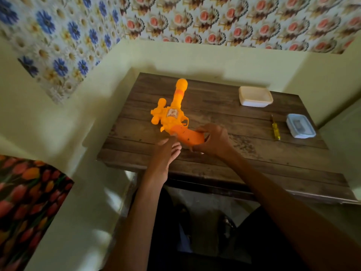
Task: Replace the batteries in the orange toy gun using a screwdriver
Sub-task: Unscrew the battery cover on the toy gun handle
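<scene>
Floral wallpaper runs above cream walls behind a dark wooden table (pixel 234 163). Toward its left side lies the orange toy gun (pixel 172 116), barrel pointing at the far edge. The person's right hand (pixel 213 139) curls round the grip's end; the left hand (pixel 166 153), fingers straight and together, touches the grip's left side. By the right edge a screwdriver (pixel 275 130) lies just beside a clear lidded box (pixel 300 126); a white lidded box (pixel 255 96) sits near the far edge. Both are closed, contents hidden
</scene>
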